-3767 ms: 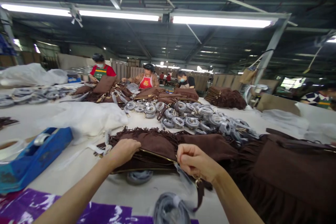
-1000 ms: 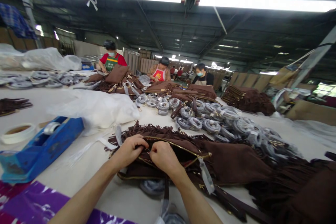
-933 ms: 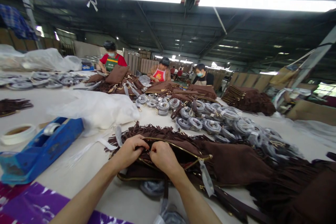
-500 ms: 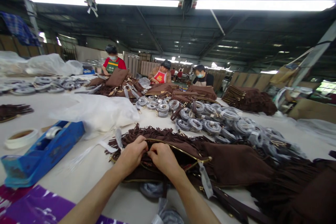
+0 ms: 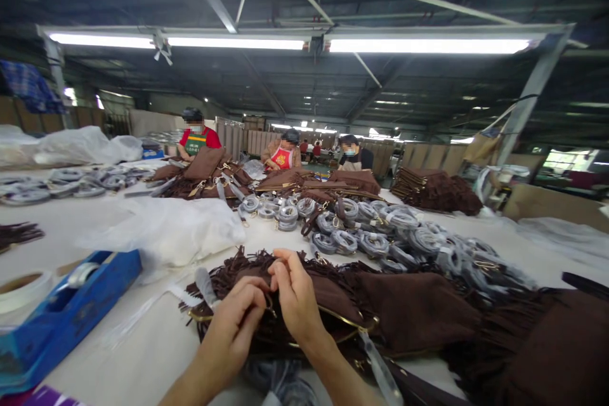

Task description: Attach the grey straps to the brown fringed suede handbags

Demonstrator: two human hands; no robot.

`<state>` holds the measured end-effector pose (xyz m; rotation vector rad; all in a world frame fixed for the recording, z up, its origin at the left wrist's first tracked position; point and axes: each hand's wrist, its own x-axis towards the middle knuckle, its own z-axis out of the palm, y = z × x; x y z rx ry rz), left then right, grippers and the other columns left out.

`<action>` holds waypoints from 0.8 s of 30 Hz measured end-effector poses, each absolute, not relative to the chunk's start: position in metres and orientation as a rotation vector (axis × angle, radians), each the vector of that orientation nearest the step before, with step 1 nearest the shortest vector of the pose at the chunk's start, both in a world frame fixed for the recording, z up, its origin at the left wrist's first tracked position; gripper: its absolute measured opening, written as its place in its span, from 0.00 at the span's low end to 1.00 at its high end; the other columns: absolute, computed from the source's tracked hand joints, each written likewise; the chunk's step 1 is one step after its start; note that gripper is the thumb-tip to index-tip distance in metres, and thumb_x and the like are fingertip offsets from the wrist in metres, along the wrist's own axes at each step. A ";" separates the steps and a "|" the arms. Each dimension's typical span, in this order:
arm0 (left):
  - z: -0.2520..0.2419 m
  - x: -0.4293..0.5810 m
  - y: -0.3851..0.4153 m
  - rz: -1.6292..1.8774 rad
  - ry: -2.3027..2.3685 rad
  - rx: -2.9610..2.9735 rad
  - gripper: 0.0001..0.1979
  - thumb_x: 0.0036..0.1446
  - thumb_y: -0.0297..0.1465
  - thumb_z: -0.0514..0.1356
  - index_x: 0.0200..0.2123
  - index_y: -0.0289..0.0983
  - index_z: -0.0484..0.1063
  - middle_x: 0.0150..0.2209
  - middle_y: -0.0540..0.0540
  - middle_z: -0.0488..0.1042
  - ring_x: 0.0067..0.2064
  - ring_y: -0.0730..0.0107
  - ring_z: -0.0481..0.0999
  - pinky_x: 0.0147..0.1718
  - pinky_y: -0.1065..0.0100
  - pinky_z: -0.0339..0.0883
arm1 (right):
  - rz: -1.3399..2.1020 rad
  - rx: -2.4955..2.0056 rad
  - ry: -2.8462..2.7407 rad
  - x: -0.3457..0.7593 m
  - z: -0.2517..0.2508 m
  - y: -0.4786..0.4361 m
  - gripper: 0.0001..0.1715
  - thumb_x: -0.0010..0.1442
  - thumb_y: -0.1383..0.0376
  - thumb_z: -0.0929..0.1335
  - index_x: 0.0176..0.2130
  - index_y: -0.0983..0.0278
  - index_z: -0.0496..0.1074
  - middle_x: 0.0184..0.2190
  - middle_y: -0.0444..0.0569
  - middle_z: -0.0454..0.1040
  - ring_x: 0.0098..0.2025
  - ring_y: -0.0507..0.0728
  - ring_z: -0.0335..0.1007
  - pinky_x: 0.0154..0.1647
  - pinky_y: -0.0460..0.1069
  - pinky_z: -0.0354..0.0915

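Observation:
A dark brown fringed bag (image 5: 330, 295) lies on the table before me, its gold zipper (image 5: 349, 319) unzipped and the mouth gaping. My left hand (image 5: 240, 314) is over the bag's opening with its fingers curled into a pinch. Facing it, my right hand (image 5: 295, 298) brings thumb and fingertips together while the other fingers stretch upward. A small dark loop shows between the two hands, too small to name. From the zipper's right end hangs a plastic-wrapped strip (image 5: 380, 365).
A blue tape dispenser (image 5: 71, 317) and a white tape roll (image 5: 23, 295) stand at left. Beyond the bag lie wrapped coiled straps (image 5: 371, 244) and white plastic sheeting (image 5: 181, 228). More brown bags (image 5: 432, 193) are piled farther back, where several co-workers (image 5: 200, 139) work.
Both hands have risen from inside the bag's opening to above it, and the right fingers have straightened upward. The camera view has tilted up.

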<state>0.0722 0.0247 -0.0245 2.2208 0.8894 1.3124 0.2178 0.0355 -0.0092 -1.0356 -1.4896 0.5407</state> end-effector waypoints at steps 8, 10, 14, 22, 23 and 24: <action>-0.036 0.075 0.031 1.012 0.782 1.856 0.09 0.57 0.35 0.54 0.26 0.40 0.62 0.25 0.50 0.71 0.23 0.72 0.65 0.21 0.72 0.59 | 0.799 -0.945 -1.406 0.215 -0.015 0.036 0.22 0.65 0.51 0.60 0.49 0.62 0.66 0.31 0.45 0.71 0.29 0.52 0.67 0.24 0.45 0.61; -0.036 0.075 0.032 1.008 0.774 1.855 0.09 0.55 0.33 0.56 0.24 0.39 0.62 0.25 0.50 0.70 0.25 0.72 0.65 0.23 0.72 0.59 | 0.875 -0.926 -1.390 0.212 -0.016 0.036 0.23 0.63 0.48 0.61 0.48 0.62 0.67 0.31 0.45 0.70 0.27 0.51 0.66 0.21 0.44 0.59; -0.036 0.074 0.034 1.105 0.803 1.824 0.08 0.51 0.32 0.57 0.23 0.38 0.63 0.23 0.52 0.65 0.26 0.72 0.64 0.26 0.72 0.59 | 1.119 -0.848 -1.245 0.215 -0.017 0.040 0.30 0.59 0.42 0.63 0.46 0.63 0.68 0.34 0.49 0.70 0.30 0.53 0.68 0.17 0.42 0.56; -0.037 0.072 0.035 1.135 0.784 1.563 0.09 0.50 0.36 0.58 0.25 0.37 0.65 0.21 0.54 0.63 0.23 0.74 0.63 0.20 0.74 0.61 | 1.198 -1.018 -1.401 0.242 -0.006 0.040 0.21 0.52 0.52 0.71 0.32 0.68 0.75 0.25 0.47 0.72 0.25 0.50 0.65 0.21 0.43 0.60; -0.038 0.072 0.035 1.138 0.778 1.570 0.09 0.50 0.35 0.58 0.25 0.37 0.65 0.21 0.54 0.63 0.23 0.74 0.63 0.20 0.74 0.61 | 1.201 -1.027 -1.456 0.241 -0.006 0.038 0.20 0.52 0.53 0.71 0.32 0.68 0.75 0.24 0.47 0.72 0.24 0.50 0.64 0.21 0.43 0.60; -0.038 0.072 0.035 1.142 0.773 1.578 0.08 0.51 0.35 0.58 0.25 0.37 0.65 0.21 0.53 0.63 0.23 0.74 0.63 0.20 0.74 0.61 | 1.201 -1.026 -1.490 0.238 -0.007 0.037 0.19 0.52 0.54 0.71 0.32 0.69 0.76 0.23 0.46 0.72 0.24 0.50 0.64 0.21 0.43 0.60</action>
